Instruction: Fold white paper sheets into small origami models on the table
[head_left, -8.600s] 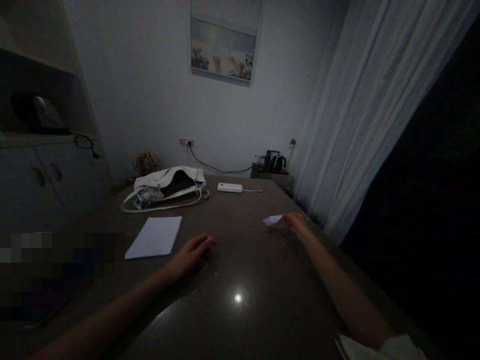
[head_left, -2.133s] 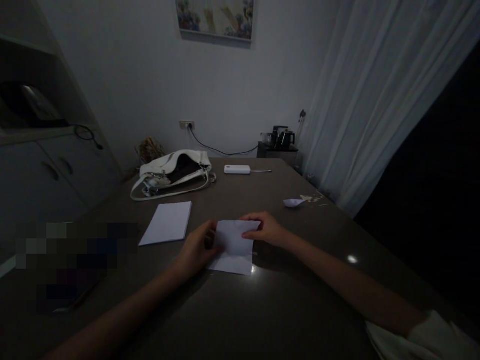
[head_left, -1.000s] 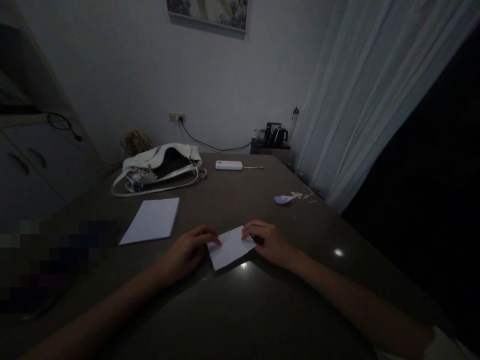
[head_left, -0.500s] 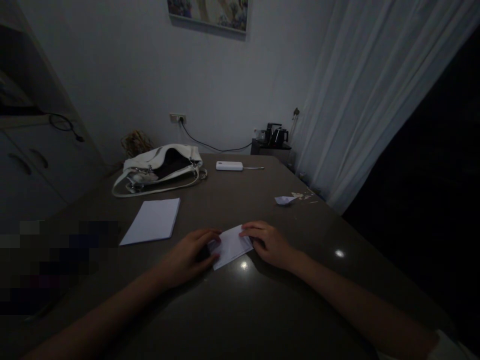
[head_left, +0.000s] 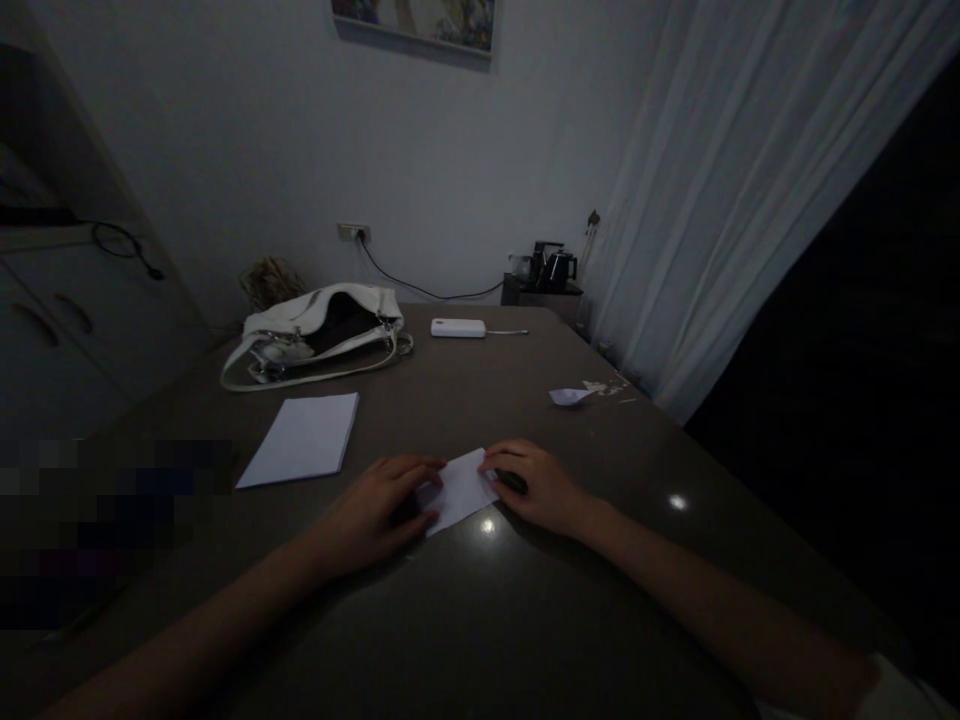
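Observation:
A folded sheet of white paper [head_left: 461, 490] lies on the dark tabletop between my two hands. My left hand [head_left: 386, 505] holds its left end, fingers curved over the far side and the thumb at the near corner. At the right end, my right hand [head_left: 536, 485] grips the paper, with the index finger on the far corner and the thumb on the near edge. The paper's ends are partly hidden under my fingers.
A stack of white paper [head_left: 304, 438] lies to the left, with a white handbag [head_left: 322, 325] behind it. Farther back is a white power bank [head_left: 457, 328] with a short cable. A small folded paper piece [head_left: 570, 397] and scraps [head_left: 606, 387] lie at the right.
My right thumb has shifted slightly left, onto the paper's near right edge. My left hand and the paper stay almost in place.

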